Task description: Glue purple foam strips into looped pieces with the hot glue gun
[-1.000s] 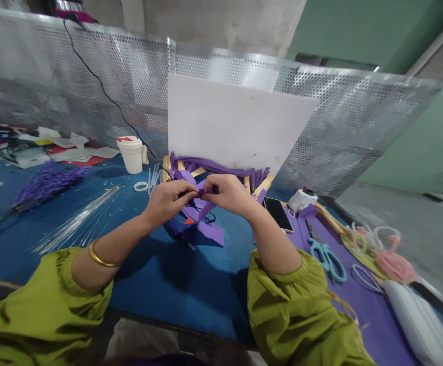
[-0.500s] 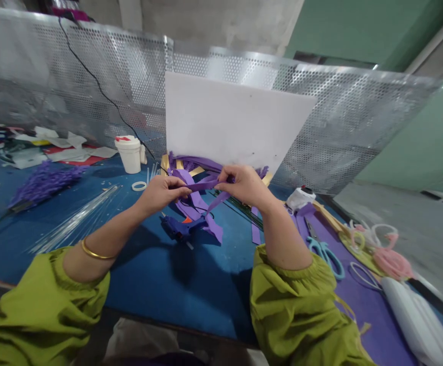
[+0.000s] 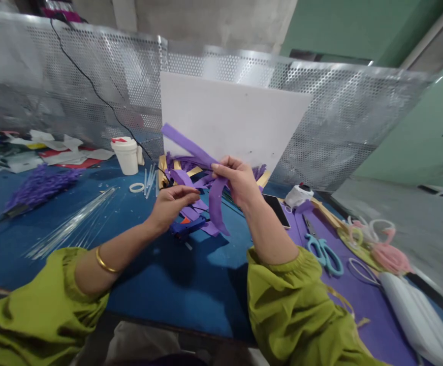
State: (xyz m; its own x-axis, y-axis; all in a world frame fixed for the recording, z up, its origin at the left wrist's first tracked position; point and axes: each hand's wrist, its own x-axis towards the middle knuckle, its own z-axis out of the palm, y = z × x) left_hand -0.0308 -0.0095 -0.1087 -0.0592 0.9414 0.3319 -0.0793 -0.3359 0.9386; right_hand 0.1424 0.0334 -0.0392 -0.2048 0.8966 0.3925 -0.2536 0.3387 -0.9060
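Observation:
My right hand (image 3: 236, 178) pinches a purple strip (image 3: 183, 140) near its middle. One end of the strip sticks up to the left in front of the white board, and the other hangs curved below the fingers. Lower and to the left, my left hand (image 3: 176, 203) has thumb and fingers pressed together; what they hold, if anything, is hidden. Beneath the hands lies a blue glue gun (image 3: 187, 227), partly covered by my left hand. More purple strips (image 3: 182, 178) lie loosely behind it.
Blue-handled scissors (image 3: 324, 254) lie on purple sheet material at right, near a dark phone (image 3: 277, 211). At left are clear sticks (image 3: 72, 223), a purple flower spike (image 3: 44, 188), a tape ring (image 3: 136, 187) and a white cup (image 3: 125, 156). A white board (image 3: 232, 117) stands behind.
The purple strip was stretched between both hands; now only my right hand visibly holds it, with one end raised to the left. My left hand has come away from it, slightly lower.

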